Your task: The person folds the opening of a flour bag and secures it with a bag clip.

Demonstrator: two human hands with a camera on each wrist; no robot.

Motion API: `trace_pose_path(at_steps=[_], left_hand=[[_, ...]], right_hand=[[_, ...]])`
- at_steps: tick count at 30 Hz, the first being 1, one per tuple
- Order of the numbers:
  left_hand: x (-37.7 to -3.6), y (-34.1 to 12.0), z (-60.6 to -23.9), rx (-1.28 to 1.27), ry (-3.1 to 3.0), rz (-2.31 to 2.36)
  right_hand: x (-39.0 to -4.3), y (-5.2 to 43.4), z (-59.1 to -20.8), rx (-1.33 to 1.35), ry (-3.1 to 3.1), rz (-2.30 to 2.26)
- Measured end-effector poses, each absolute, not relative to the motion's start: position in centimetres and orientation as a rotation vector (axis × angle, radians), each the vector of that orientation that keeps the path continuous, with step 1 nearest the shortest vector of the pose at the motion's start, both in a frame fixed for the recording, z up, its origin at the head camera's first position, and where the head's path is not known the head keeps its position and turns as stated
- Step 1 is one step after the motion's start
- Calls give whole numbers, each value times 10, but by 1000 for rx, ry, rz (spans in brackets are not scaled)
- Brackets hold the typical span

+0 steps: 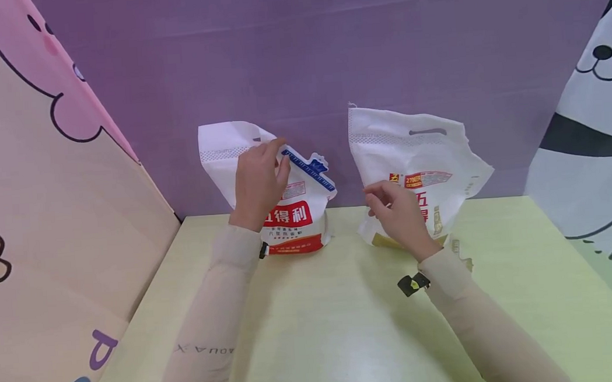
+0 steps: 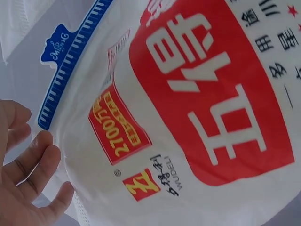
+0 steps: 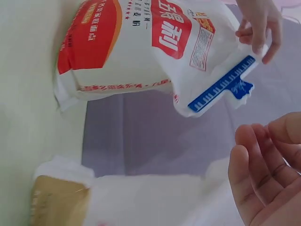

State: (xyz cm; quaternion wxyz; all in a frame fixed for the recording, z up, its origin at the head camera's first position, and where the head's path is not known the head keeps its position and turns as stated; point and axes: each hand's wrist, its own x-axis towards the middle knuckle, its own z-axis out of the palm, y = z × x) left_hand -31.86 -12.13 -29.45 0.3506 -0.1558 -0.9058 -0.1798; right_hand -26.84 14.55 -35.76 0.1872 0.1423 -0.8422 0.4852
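My left hand (image 1: 260,179) is at the upper part of a white flour bag (image 1: 295,232) with a red label. Its loosely bent fingertips (image 2: 44,139) lie right at the bag's edge, beside one end of a blue bag clip (image 2: 70,66) with a piano-key pattern. That clip slants along the bag's upper right side. A second white flour bag (image 1: 414,149) stands on the right, its handle slot uppermost. In the head view my right hand (image 1: 393,209) overlaps this bag's left edge; its fingers (image 3: 256,165) are bent, with nothing visible held between them.
Both bags stand at the back of the pale table (image 1: 314,330), close to a purple backdrop (image 1: 298,69). A tan piece with a jagged outline (image 1: 464,256) lies beside the right bag, partly behind my right sleeve. Cartoon-printed panels flank the table.
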Motion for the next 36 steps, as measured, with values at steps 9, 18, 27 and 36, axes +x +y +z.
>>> trace_pose_path(at_steps=[9,18,27,36], left_hand=[[-307,-110,-306,-394,-2258,-448],[-295,-88,-312,-435,-2218,-474],[-283,-62,-318,-583,-2282,-738],[-273,-38,-321,-698,-2291,-1065]], right_hand=[[-254,164,-379,347,-2322,1597],[-240,186,-389,320,-2205,1671],[-237,211,-387,301,-2142,1636],[-230,234,-379,194,-2092,1593]])
